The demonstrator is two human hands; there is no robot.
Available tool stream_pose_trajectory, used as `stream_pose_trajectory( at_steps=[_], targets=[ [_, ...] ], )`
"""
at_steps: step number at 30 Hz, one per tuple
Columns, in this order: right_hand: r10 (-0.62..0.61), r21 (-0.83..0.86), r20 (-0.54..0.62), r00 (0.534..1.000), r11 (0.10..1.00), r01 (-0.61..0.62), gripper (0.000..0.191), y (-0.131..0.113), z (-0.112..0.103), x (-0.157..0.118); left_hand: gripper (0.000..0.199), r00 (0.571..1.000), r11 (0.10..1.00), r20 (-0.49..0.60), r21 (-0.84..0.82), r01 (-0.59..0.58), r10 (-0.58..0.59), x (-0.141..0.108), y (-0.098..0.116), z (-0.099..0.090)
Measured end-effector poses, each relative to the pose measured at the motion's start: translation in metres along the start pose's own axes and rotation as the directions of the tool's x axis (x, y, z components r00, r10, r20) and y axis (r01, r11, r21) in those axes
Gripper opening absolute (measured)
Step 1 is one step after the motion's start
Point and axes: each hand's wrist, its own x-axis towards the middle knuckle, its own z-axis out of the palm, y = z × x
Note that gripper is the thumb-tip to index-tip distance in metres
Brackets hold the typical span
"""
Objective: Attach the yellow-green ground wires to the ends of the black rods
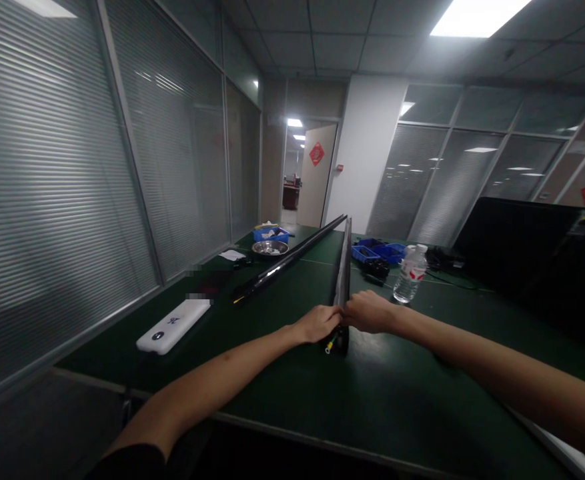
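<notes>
A long dark bar (343, 267), like a metal or plastic profile, runs away from me down the middle of the table. My left hand (318, 323) grips its near end from the left, fingers closed. From the right, my right hand (369, 311) is closed at the same end, its knuckles up and its fingertips hidden. A yellow-green wire with a ring terminal (329, 346) sticks out of the bar's near end, below my left hand. Left of it lies a second long black bar (292, 257), with a yellow wire tip (239, 300).
On the green table (282, 393), a white case (175, 327) lies left. Farther back are a metal bowl (270, 248) and a blue bin (271, 235). Right of the bars are blue trays (377, 251), a water bottle (411, 275) and a large black panel (532, 260).
</notes>
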Motion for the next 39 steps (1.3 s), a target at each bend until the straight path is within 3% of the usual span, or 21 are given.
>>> stream_pose_trajectory(
  at_steps=[4, 8, 11, 13, 15, 17, 20, 25, 26, 28, 30, 34, 36, 39],
  targets=[
    [0.055, 0.109, 0.038, 0.998, 0.992, -0.059, 0.035, 0.008, 0.002, 0.009, 0.034, 1.0, 1.0, 0.012, -0.024, -0.013, 0.013, 0.0, 0.0, 0.0],
    [0.074, 0.41, 0.283, 0.956, 0.892, -0.191, 0.04, 0.021, 0.002, 0.018, 0.034, 1.0, 0.998, 0.004, -0.061, -0.023, 0.023, -0.001, 0.005, -0.003],
    [0.088, 0.489, 0.402, 0.912, 0.821, -0.295, 0.039, 0.024, 0.002, 0.017, 0.035, 1.0, 0.999, 0.012, -0.052, -0.013, 0.014, -0.003, 0.008, -0.005],
    [0.115, 0.449, 0.335, 0.935, 0.853, -0.266, 0.037, 0.02, 0.003, 0.012, 0.035, 1.0, 0.999, 0.015, -0.034, -0.008, 0.009, -0.004, 0.009, -0.006],
    [0.107, 0.295, 0.161, 0.981, 0.943, -0.152, 0.036, 0.012, 0.003, 0.005, 0.034, 1.0, 0.999, 0.015, -0.035, -0.007, 0.008, -0.004, 0.008, -0.006],
    [0.058, 0.091, -0.01, 0.998, 0.994, -0.057, 0.035, 0.003, 0.001, 0.0, 0.034, 1.0, 0.999, 0.01, -0.038, -0.006, 0.006, -0.004, 0.007, -0.007],
    [0.013, -0.022, -0.029, 0.999, 1.0, -0.014, 0.034, -0.005, -0.003, -0.004, 0.034, 1.0, 1.0, 0.008, -0.024, 0.006, -0.006, -0.004, 0.008, -0.007],
    [0.064, 0.11, 0.027, 0.998, 0.992, -0.066, 0.036, 0.005, -0.002, 0.008, 0.035, 1.0, 0.999, 0.021, -0.038, 0.005, -0.004, -0.002, 0.009, -0.008],
    [0.106, 0.185, 0.095, 0.99, 0.975, -0.122, 0.037, 0.01, -0.002, 0.012, 0.036, 1.0, 0.999, 0.013, -0.052, 0.001, -0.001, -0.002, 0.009, -0.008],
    [0.062, 0.347, 0.251, 0.966, 0.926, -0.149, 0.038, 0.019, -0.001, 0.018, 0.037, 1.0, 0.997, 0.005, -0.084, 0.003, -0.002, -0.001, 0.008, -0.008],
    [-0.013, 0.455, 0.261, 0.965, 0.883, -0.111, 0.032, 0.025, -0.002, 0.023, 0.036, 1.0, 0.993, 0.013, -0.117, -0.001, 0.002, 0.001, 0.007, -0.009],
    [0.032, 0.469, 0.282, 0.959, 0.867, -0.167, 0.03, 0.027, -0.008, 0.026, 0.032, 0.999, 0.984, 0.032, -0.18, 0.0, 0.005, 0.006, 0.002, -0.01],
    [0.153, 0.432, 0.228, 0.962, 0.869, -0.24, 0.028, 0.024, -0.009, 0.025, 0.03, 0.999, 0.98, 0.043, -0.199, 0.003, 0.005, 0.008, 0.0, -0.009],
    [0.325, 0.426, -0.024, 0.946, 0.859, -0.284, 0.034, 0.018, -0.002, 0.018, 0.03, 0.999, 0.975, 0.048, -0.219, 0.03, -0.02, 0.01, -0.003, -0.007]
  ],
)
